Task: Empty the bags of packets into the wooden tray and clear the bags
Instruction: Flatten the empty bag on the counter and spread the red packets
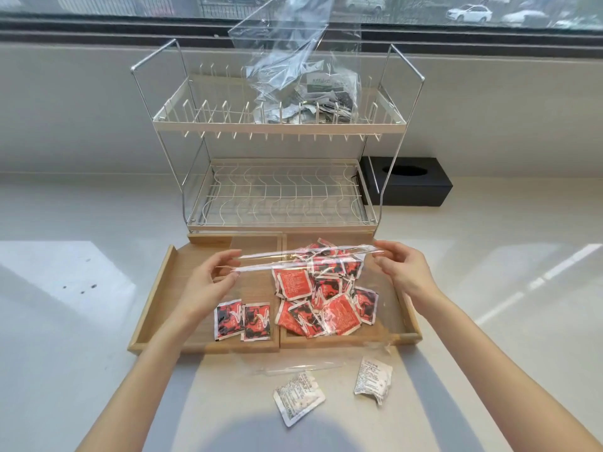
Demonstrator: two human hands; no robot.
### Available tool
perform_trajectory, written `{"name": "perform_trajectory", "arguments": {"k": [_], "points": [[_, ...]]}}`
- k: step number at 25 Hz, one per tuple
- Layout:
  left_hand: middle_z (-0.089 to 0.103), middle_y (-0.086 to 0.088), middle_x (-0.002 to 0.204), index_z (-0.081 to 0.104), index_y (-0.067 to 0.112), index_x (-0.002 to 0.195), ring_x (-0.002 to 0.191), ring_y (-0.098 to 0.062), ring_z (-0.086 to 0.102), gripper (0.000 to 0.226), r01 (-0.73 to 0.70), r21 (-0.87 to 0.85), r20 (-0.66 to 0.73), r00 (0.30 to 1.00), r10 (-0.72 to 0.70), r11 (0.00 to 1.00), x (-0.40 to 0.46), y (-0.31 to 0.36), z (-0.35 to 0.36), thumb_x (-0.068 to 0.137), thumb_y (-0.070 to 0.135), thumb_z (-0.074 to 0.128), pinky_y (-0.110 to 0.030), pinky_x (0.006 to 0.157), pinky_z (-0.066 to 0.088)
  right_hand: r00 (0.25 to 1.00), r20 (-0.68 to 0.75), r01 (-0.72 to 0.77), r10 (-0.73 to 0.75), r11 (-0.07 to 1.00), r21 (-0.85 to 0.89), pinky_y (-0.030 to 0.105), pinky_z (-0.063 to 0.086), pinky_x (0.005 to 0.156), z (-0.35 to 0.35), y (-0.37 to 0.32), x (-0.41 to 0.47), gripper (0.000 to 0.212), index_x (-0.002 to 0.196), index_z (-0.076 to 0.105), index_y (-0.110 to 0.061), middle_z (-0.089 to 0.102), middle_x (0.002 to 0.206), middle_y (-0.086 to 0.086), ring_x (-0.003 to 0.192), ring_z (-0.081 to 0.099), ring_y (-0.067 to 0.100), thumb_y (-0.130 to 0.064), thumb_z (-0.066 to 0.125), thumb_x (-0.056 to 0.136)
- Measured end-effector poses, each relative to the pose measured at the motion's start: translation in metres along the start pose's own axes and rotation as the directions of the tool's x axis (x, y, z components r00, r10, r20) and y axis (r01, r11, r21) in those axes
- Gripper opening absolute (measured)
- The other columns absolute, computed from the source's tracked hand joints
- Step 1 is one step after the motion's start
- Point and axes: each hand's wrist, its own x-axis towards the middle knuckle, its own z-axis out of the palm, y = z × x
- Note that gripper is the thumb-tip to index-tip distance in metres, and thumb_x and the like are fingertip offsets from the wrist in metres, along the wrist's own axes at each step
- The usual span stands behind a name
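A clear plastic bag [385,308] full of several red packets [326,298] lies over the right half of the wooden tray [153,298]. My left hand [212,282] pinches the left end of the bag's zip mouth. My right hand [404,272] pinches its right end, and the mouth is stretched between them. Two red packets [243,319] lie loose in the tray's left half. A second clear bag [293,60] with grey-green packets stands on the top shelf of the dish rack [280,125].
Two white packets [298,398] [373,378] lie on the counter in front of the tray, seemingly under the clear plastic. A black tissue box [408,181] sits behind the rack at right. A window runs along the back.
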Motion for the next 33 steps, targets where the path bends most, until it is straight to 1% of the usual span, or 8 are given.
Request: {"name": "perform_trajectory", "arguments": {"k": [3, 6, 10, 13, 18, 21, 25, 33], "points": [[0.058, -0.001, 0.094, 0.057, 0.012, 0.113, 0.082, -0.006, 0.052, 0.033, -0.065, 0.084, -0.047, 0.996, 0.069, 0.994, -0.002, 0.006, -0.001, 0.083, -0.003, 0.053, 0.002, 0.069, 0.041, 0.995, -0.040, 0.087, -0.090, 0.994, -0.072, 0.030, 0.048, 0.089, -0.006, -0.009, -0.008, 0.028, 0.110, 0.065, -0.008, 0.065, 0.094, 0.005, 0.092, 0.059, 0.017, -0.002, 0.059, 0.083], [0.058, 0.008, 0.084, 0.061, 0.010, 0.107, 0.079, -0.002, 0.052, 0.026, -0.122, 0.176, -0.102, 0.985, 0.141, 0.977, -0.005, 0.014, -0.003, 0.084, 0.001, 0.055, 0.003, 0.068, 0.040, 0.981, -0.069, 0.169, -0.179, 0.977, -0.130, 0.024, 0.044, 0.082, -0.013, -0.020, -0.019, 0.021, 0.103, 0.068, -0.012, 0.066, 0.090, 0.002, 0.086, 0.059, 0.014, -0.008, 0.060, 0.084], [0.061, 0.005, 0.085, 0.065, 0.014, 0.094, 0.075, -0.010, 0.055, 0.014, -0.144, 0.243, -0.191, 0.962, 0.193, 0.959, -0.009, 0.026, -0.007, 0.085, 0.008, 0.056, -0.006, 0.066, 0.040, 0.959, -0.126, 0.223, -0.252, 0.952, -0.210, 0.020, 0.038, 0.076, -0.025, -0.031, -0.030, 0.012, 0.090, 0.071, -0.012, 0.063, 0.089, 0.000, 0.076, 0.056, 0.006, -0.018, 0.062, 0.084], [0.053, 0.004, 0.093, 0.066, 0.014, 0.089, 0.075, -0.012, 0.053, 0.010, -0.143, 0.274, -0.217, 0.954, 0.206, 0.951, -0.016, 0.037, -0.004, 0.085, 0.014, 0.057, -0.014, 0.068, 0.037, 0.938, -0.157, 0.281, -0.308, 0.944, -0.171, 0.014, 0.041, 0.071, -0.036, -0.035, -0.036, 0.011, 0.090, 0.069, -0.014, 0.059, 0.098, 0.002, 0.088, 0.055, 0.011, -0.020, 0.061, 0.085], [0.061, 0.007, 0.087, 0.058, 0.029, 0.082, 0.081, -0.004, 0.057, 0.018, -0.271, 0.156, -0.156, 0.943, 0.295, 0.950, -0.026, 0.064, 0.010, 0.087, 0.012, 0.054, -0.003, 0.070, 0.041, 0.927, -0.167, 0.342, -0.335, 0.940, 0.009, 0.005, 0.044, 0.070, -0.064, -0.040, -0.050, 0.015, 0.077, 0.060, -0.027, 0.066, 0.078, -0.005, 0.071, 0.061, -0.009, -0.017, 0.058, 0.087], [0.061, 0.008, 0.079, 0.052, 0.037, 0.084, 0.069, 0.009, 0.059, 0.027, -0.317, 0.040, -0.150, 0.936, 0.319, 0.948, -0.028, 0.083, 0.028, 0.087, 0.010, 0.054, -0.005, 0.069, 0.044, 0.909, -0.218, 0.383, -0.356, 0.919, 0.096, 0.010, 0.047, 0.071, -0.088, -0.043, -0.050, 0.017, 0.082, 0.054, -0.029, 0.065, 0.074, -0.004, 0.066, 0.063, -0.006, -0.014, 0.057, 0.088], [0.058, 0.000, 0.077, 0.045, 0.035, 0.086, 0.063, 0.005, 0.059, 0.029, -0.339, -0.098, -0.151, 0.934, 0.323, 0.936, -0.033, 0.110, 0.065, 0.087, 0.007, 0.053, -0.010, 0.064, 0.046, 0.904, -0.272, 0.382, -0.329, 0.908, 0.171, 0.011, 0.050, 0.065, -0.125, -0.042, -0.046, 0.021, 0.082, 0.044, -0.028, 0.062, 0.073, 0.000, 0.058, 0.062, -0.003, -0.012, 0.055, 0.089], [0.061, 0.008, 0.076, 0.054, 0.031, 0.074, 0.063, 0.003, 0.056, 0.028, -0.273, 0.002, -0.102, 0.957, 0.272, 0.962, -0.033, 0.123, 0.150, 0.087, 0.006, 0.053, -0.014, 0.064, 0.045, 0.913, -0.280, 0.336, -0.295, 0.936, 0.109, 0.009, 0.049, 0.059, -0.195, -0.006, -0.019, 0.023, 0.078, 0.045, -0.027, 0.058, 0.074, -0.002, 0.059, 0.060, -0.007, -0.009, 0.053, 0.090]]}}
